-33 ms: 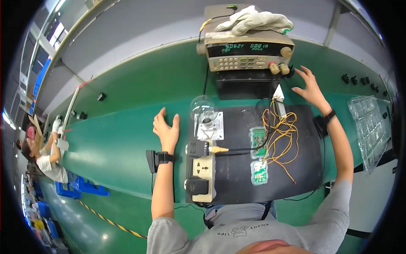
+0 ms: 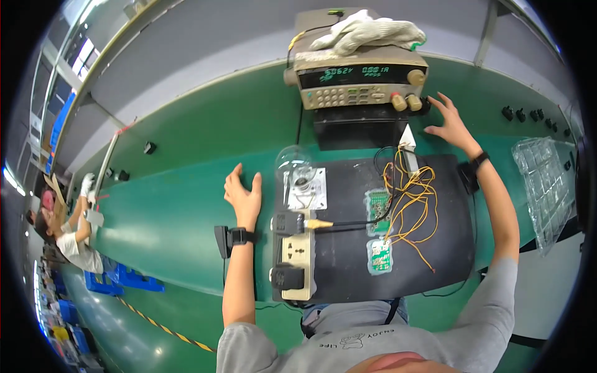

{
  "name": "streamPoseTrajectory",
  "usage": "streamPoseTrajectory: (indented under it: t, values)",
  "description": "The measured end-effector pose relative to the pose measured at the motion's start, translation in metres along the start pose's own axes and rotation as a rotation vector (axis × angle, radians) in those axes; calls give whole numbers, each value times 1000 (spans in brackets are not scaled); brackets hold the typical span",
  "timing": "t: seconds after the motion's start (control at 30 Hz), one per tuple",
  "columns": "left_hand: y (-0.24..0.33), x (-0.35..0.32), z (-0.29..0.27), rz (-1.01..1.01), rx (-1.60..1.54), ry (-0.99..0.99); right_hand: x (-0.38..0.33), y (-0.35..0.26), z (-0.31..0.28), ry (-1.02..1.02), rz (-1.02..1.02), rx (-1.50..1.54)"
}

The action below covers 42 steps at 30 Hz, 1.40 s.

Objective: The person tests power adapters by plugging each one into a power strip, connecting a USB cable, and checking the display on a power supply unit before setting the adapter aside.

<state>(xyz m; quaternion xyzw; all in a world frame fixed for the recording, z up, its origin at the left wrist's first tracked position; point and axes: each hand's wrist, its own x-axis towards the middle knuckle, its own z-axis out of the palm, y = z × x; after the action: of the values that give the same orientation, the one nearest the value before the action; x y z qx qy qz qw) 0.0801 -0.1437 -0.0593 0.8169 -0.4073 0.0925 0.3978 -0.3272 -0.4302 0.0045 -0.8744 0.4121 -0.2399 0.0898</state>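
no visible shift: right hand (image 2: pixel 451 123) open-fingered just beside power supply (image 2: pixel 360 78) knobs, left hand (image 2: pixel 244 194) flat on green bench (image 2: pixel 174 211)

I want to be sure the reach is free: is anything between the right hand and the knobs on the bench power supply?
Nothing visible blocks it. The right hand is spread open just right of the power supply's knobs, with only bare green bench between them. The yellow wires and circuit boards lie nearer the person, below the hand.
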Motion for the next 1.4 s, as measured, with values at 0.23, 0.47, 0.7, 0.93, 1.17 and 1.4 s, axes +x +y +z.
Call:
streamPoseTrajectory:
  t: [0.23,0.47,0.7,0.93,1.17,1.4]
  values:
    - [-2,0,-3,-17,-73,-13,91,24,42,-436,74,67]
    - [-3,-2,8,21,-185,-4,18,38,-9,-327,-61,145]
    - [-17,-8,-10,-21,-187,-8,-109,-8,-37,-345,-6,216]
    - [16,5,-10,121,-353,-31,-133,-104,-66,-142,-70,-517]
    - [31,-8,-60,146,-619,-353,-128,-239,-12,-126,-643,102]
    - [54,-28,-89,250,-608,-874,-107,-258,39,-133,-530,341]
